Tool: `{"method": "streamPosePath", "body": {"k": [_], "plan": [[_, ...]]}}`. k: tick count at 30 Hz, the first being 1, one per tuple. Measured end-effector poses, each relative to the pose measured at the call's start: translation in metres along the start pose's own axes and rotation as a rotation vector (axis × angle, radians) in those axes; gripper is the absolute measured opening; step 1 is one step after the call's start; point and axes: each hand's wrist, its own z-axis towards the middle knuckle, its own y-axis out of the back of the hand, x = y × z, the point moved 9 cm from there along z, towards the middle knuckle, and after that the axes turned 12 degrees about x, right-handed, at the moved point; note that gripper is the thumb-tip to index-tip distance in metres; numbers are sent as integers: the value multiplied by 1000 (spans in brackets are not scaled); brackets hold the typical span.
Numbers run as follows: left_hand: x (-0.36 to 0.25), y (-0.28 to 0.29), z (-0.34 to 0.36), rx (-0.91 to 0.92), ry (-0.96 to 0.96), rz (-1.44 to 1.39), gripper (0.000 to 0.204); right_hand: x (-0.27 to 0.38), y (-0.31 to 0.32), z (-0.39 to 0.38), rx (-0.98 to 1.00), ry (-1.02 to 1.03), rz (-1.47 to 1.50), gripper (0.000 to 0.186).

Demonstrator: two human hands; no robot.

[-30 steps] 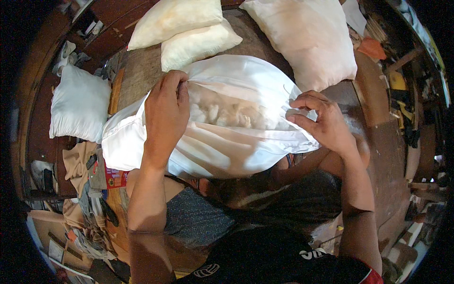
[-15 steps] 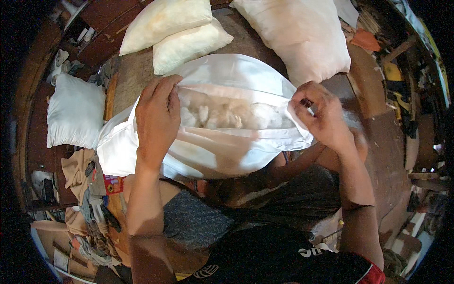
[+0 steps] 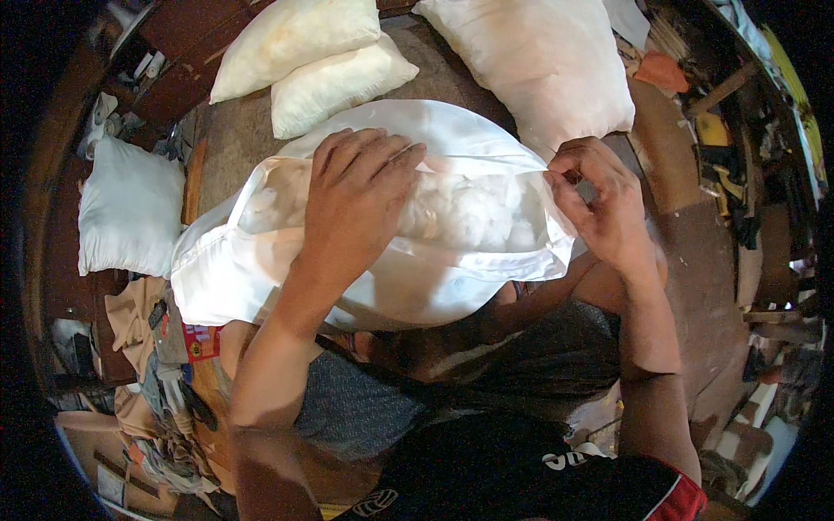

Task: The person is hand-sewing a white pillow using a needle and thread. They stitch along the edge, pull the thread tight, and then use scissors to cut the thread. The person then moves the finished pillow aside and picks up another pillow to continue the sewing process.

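Note:
A white pillow cover (image 3: 391,300) lies across my lap, its long slit gaping. Fluffy white stuffing (image 3: 473,208) shows inside the gap. My left hand (image 3: 360,195) reaches over the middle of the slit, its fingers closed on the far edge of the cloth and hiding part of the stuffing. At the right end of the slit, my right hand (image 3: 604,195) pinches the cover's edge between thumb and fingers. What lies under the left palm is hidden.
Two cream pillows (image 3: 343,87) lie at the far left and a large one (image 3: 539,65) at the far right. Beside the left wall stands a small white pillow (image 3: 130,208). Crumpled clothes (image 3: 161,382) heap at the near left. Wooden shelving (image 3: 730,87) lines the right.
My left hand has moved right along the far edge of the slit, uncovering its left end. My right hand stays at the right end, and more stuffing shows there.

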Motion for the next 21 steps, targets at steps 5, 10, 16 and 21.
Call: {"method": "streamPosePath", "body": {"k": [5,10,16,21], "plan": [[5,3,1,-58,6,-11,19,1,0,-2,37,4,7,12],[3,-4,-1,4,30,66,16,4,-15,-5,174,-20,79,13],[-5,-8,-13,77,-6,57,18,7,-34,-8,296,36,88,13],[5,-4,-17,92,87,-62,14,-6,-21,-4,281,-41,216,14]]}}
